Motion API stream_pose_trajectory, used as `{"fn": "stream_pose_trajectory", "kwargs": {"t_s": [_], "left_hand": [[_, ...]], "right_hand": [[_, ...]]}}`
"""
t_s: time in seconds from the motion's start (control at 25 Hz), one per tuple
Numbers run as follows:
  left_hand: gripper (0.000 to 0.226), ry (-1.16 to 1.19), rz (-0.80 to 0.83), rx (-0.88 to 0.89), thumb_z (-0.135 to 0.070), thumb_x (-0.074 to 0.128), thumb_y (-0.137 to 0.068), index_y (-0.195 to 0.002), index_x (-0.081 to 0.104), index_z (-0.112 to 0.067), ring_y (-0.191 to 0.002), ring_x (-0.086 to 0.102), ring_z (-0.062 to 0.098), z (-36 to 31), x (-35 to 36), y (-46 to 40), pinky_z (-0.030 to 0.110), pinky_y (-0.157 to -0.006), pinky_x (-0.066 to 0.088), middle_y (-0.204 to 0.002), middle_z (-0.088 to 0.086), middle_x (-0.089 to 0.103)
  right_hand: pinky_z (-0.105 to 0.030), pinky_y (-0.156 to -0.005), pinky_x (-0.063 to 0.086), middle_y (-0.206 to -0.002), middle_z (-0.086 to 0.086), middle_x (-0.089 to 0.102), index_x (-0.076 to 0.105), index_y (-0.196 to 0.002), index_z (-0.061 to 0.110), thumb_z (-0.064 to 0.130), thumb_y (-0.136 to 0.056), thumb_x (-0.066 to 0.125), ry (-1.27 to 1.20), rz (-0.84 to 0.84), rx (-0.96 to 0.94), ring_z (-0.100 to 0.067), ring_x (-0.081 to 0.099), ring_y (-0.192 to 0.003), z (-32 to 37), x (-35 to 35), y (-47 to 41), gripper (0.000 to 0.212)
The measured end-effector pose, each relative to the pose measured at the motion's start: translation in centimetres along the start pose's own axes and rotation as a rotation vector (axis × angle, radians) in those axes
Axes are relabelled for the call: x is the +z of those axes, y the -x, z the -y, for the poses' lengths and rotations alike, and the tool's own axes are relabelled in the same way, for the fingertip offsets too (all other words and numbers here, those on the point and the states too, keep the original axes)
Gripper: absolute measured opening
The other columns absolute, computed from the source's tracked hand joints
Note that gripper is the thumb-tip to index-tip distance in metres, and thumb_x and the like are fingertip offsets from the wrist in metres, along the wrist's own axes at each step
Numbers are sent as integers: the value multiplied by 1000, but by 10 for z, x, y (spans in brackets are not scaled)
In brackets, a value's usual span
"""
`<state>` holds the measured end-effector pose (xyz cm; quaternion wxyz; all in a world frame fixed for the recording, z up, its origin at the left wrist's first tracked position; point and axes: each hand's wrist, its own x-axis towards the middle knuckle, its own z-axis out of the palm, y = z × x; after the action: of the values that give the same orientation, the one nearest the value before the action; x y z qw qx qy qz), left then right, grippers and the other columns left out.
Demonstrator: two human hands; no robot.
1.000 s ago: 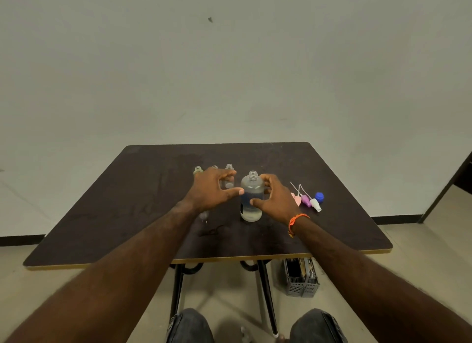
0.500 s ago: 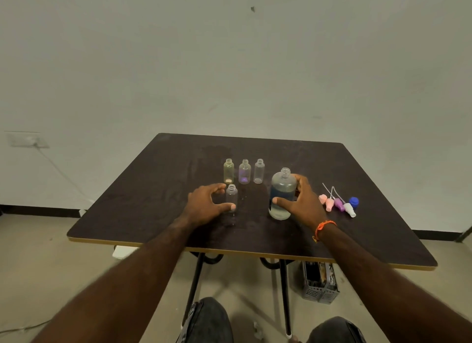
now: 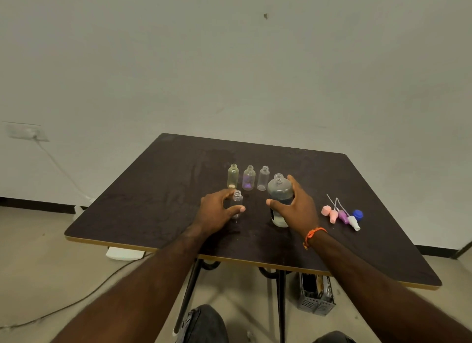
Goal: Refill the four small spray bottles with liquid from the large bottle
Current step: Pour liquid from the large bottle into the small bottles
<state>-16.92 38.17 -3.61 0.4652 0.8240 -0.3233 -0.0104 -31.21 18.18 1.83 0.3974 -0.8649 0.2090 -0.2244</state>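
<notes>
Right hand (image 3: pixel 300 209) gripping large bottle (image 3: pixel 279 189); left hand (image 3: pixel 217 211) pinching small clear bottle (image 3: pixel 237 202) left of it, both standing on counter (image 3: pixel 158 189).

1. The dark tabletop (image 3: pixel 158 189) fills the middle of my view, with a yellow edge band nearest me.
2. A grey perforated crate (image 3: pixel 315 295) sits on the floor under it, lower right.
3. A wall socket (image 3: pixel 26 133) at the left edge feeds a cable (image 3: pixel 63 305) running across the floor.
4. An orange wristband (image 3: pixel 313 235) circles my wrist.

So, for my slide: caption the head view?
Left hand holds small bottle; right hand grips large bottle.
</notes>
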Motion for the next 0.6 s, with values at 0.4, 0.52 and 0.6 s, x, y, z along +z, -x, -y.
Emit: {"fn": "stream_pose_trajectory", "kwargs": {"t_s": [0.4,0.52,0.6], "left_hand": [[42,-170,80,23,-43,93,-74,-107,72,-27,-92,70,8,-13,-10,-10,45,-99,54,-96,-10,75],[40,-140,69,35,-42,94,-73,-104,74,-26,-88,71,9,-14,-8,-8,41,-92,59,-93,-10,76],[40,-145,67,52,-42,94,-73,-105,76,-25,-88,71,10,-13,-6,-9,41,-89,60,-93,-9,76]], "right_hand": [[-44,-100,50,-135,-5,56,36,-139,30,32,-76,82,391,230,-167,-23,58,-112,24,-2,-6,79],[-54,-100,47,-132,-2,59,39,-140,33,35,-74,80,451,233,-192,-24,59,-113,22,0,-6,78],[-55,-101,45,-134,0,58,38,-142,34,39,-73,79,485,242,-199,-24,57,-117,19,1,-8,80]]}}
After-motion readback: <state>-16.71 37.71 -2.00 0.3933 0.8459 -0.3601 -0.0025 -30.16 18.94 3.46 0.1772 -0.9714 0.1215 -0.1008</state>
